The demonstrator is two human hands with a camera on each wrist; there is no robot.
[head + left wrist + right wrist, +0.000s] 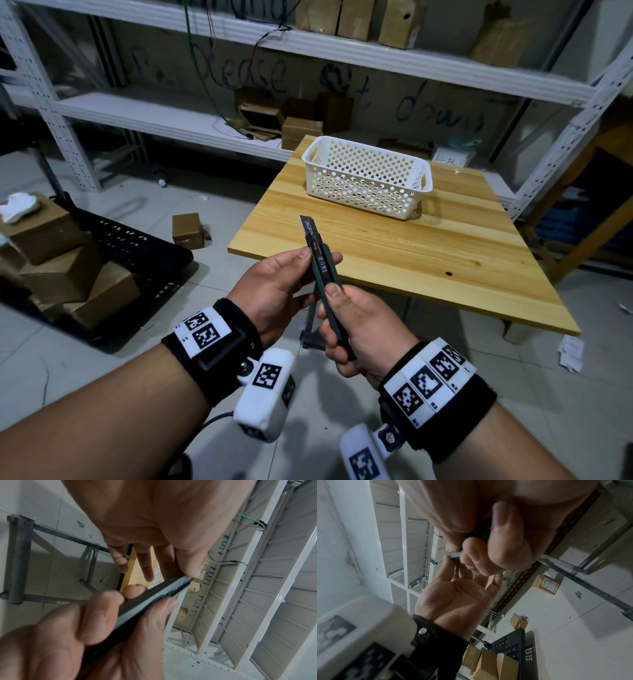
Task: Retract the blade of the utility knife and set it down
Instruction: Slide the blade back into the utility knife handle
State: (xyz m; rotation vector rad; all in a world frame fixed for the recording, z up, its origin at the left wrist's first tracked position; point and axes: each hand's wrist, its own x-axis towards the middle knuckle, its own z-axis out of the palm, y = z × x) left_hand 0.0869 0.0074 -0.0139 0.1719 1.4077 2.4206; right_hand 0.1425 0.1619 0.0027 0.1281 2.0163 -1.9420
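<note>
Dark green utility knife [325,277] at centre frame, black blade [307,230] extended – printed JINGPIN, right hand [359,329] wrapped round the handle, left hand [274,287] pinching near the blade end, above wooden table [445,260] edge.

Beyond the grip, a light wooden counter [428,246] carries a white perforated basket [368,178] toward its far edge. Behind that stands white metal shelving [239,37] loaded with brown cardboard boxes [356,13], with blue handwriting across the wall at its back and a green cable [202,78] hanging down. Left of the grip, a black perforated crate [137,246] lies on the tiled floor [61,353] beside stacked cardboard boxes [68,274], one topped with a crumpled white cloth [17,205]. A small lone box [187,230] sits on the floor between crate and counter.
</note>
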